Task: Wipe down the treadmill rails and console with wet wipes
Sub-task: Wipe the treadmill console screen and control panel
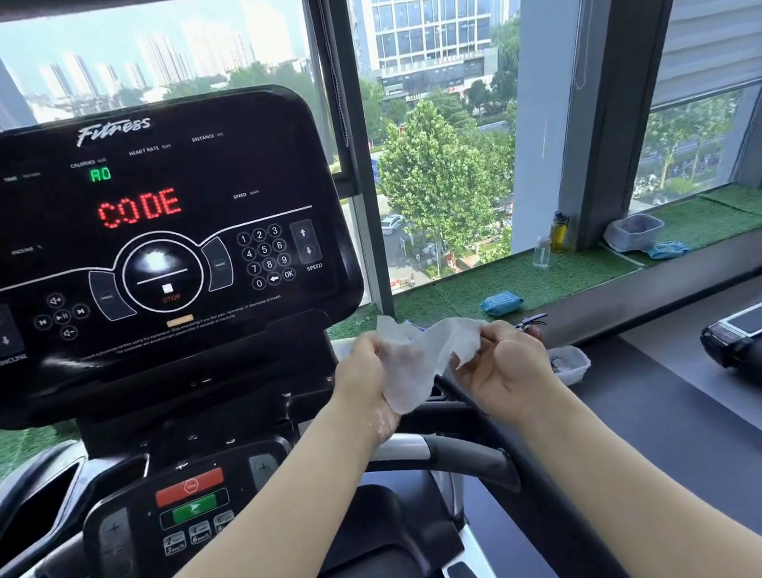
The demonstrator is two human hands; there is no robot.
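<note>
Holding a single white wet wipe point(424, 362) stretched between them, both hands were raised in front of the treadmill, just below the right corner of the console point(125, 250). The left hand point(367, 382) had its fingers curled round one crumpled end of the sheet, and the right hand point(499, 362) pinched the opposite edge between thumb and fingertips, so neither hand was free. The wipe hung slack and partly folded in the middle, touching nothing but the hands.

By the look of it, the step in hand was unfolding or spreading the wipe, ahead of any contact with the machine. The console, lit with red letters, stood apart from the wipe, up and to the left. The right rail point(466, 451), with its silver and black grip, ran below the forearms, and the lower control panel point(180, 519) sat to the left of them.

On the green sill point(568, 275) by the window lay a blue pack of wipes point(501, 304), well apart from the hands, with a small bottle point(560, 231) and a clear tub point(634, 232) further along.

The next move probably called for bunching the sheet flat into one palm and pressing it onto the nearest surface, likely the console's lower edge or the rail, while avoiding hard presses on the buttons.
</note>
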